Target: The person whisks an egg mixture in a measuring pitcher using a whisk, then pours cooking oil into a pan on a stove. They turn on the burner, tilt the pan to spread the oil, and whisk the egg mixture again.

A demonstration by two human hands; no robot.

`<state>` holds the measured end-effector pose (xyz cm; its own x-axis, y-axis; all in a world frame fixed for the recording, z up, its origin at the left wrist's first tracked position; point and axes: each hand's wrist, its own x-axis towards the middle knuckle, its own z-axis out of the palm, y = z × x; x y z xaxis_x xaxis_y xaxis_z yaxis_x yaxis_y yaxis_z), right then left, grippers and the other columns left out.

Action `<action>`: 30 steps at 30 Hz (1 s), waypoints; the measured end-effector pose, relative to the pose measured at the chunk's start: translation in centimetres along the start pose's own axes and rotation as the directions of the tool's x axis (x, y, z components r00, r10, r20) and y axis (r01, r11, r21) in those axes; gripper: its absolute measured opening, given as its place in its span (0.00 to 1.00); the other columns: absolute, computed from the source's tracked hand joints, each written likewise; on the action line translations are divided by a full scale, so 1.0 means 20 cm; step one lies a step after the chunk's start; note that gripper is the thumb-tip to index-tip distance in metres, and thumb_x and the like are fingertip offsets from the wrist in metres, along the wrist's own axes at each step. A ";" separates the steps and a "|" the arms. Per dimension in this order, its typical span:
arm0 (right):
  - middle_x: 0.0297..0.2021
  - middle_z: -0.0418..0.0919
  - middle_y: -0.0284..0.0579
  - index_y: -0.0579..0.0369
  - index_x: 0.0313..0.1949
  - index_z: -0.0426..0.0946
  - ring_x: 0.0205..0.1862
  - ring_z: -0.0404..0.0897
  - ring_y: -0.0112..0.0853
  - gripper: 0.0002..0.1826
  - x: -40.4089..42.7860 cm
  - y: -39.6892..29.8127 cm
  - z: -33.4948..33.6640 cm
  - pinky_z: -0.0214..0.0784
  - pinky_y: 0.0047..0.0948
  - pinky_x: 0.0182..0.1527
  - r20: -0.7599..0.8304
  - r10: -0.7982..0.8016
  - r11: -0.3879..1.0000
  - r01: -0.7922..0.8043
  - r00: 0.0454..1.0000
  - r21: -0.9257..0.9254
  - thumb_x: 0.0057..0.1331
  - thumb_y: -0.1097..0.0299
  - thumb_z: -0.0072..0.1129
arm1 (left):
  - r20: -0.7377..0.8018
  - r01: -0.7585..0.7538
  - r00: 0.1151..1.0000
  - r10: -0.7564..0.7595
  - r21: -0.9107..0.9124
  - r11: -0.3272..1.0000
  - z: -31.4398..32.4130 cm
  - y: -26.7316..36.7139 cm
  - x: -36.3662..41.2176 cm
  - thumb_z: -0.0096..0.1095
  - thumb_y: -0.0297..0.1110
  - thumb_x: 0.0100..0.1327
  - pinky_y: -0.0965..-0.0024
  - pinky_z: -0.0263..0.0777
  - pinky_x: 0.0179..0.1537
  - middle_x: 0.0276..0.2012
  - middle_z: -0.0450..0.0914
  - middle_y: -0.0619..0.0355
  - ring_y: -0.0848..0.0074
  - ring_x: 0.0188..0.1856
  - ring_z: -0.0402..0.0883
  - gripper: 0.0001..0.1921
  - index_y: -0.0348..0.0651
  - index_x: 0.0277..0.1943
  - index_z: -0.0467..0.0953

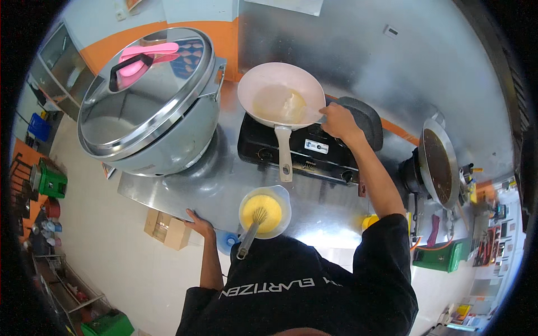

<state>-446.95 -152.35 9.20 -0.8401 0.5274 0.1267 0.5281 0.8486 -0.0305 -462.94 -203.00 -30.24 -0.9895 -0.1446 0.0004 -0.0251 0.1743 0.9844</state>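
A light pink frying pan (269,75) with a beige handle sits over the left side of a black Rinnai gas stove (265,147). Clear yellowish liquid, like oil, pools inside it. My right hand (339,122) is at the pan's right rim, fingers curled; whether it grips something small there is unclear. At the front edge of the steel table (193,191), my left hand (201,222) rests with fingers apart, holding nothing. Between my arms stands a translucent plastic bowl (286,206) of yellow beaten liquid, with a wire whisk (249,241) leaning in it.
A large rice cooker (176,143) stands on the left, a pink rice paddle (149,48) on its lid. Behind my right hand lies a dark grill pan (363,115) on the stove. Farther right is a wok (439,164) of dark liquid. A cardboard box (176,235) sits below the table's left edge.
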 end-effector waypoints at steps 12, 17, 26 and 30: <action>0.43 0.85 0.56 0.59 0.47 0.82 0.44 0.85 0.50 0.24 -0.28 -0.10 0.18 0.76 0.44 0.49 0.004 0.371 0.753 -0.303 0.929 0.584 0.55 0.58 0.72 | -0.081 0.204 0.972 -0.222 -0.190 0.960 0.05 0.12 -0.02 0.55 0.58 0.74 0.58 0.62 0.71 0.70 0.60 0.32 0.54 0.69 0.66 0.46 0.24 0.73 0.45; 0.39 0.86 0.50 0.64 0.48 0.79 0.40 0.84 0.35 0.22 -0.52 -0.15 0.53 0.75 0.33 0.45 -0.094 0.531 0.430 -0.173 0.842 0.886 0.58 0.65 0.73 | -0.054 0.108 0.992 -0.110 -0.026 0.994 0.02 0.07 -0.01 0.55 0.58 0.74 0.57 0.62 0.71 0.70 0.60 0.32 0.54 0.70 0.66 0.46 0.24 0.73 0.46; 0.44 0.82 0.44 0.62 0.52 0.75 0.45 0.82 0.32 0.22 -1.35 -0.19 0.88 0.74 0.32 0.51 -0.047 0.752 0.385 -0.381 0.657 0.841 0.60 0.73 0.73 | -0.059 0.264 0.957 -0.284 -0.227 0.937 0.03 0.23 -0.04 0.56 0.60 0.72 0.57 0.63 0.69 0.68 0.61 0.30 0.53 0.67 0.68 0.48 0.21 0.71 0.47; 0.46 0.81 0.47 0.60 0.55 0.74 0.46 0.81 0.32 0.24 -1.63 -0.16 0.99 0.73 0.33 0.52 -0.123 0.826 0.412 -0.439 0.551 0.798 0.62 0.71 0.73 | -0.049 0.313 0.937 -0.345 -0.322 0.894 0.07 0.24 -0.04 0.57 0.61 0.72 0.57 0.66 0.67 0.66 0.64 0.29 0.53 0.65 0.71 0.49 0.21 0.71 0.46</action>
<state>-423.71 -171.39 -14.36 -0.0114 0.9860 0.1661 0.4878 0.1505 -0.8599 -462.54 -200.67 -25.85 -0.9116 -0.2438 -0.3310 -0.2858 -0.2031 0.9365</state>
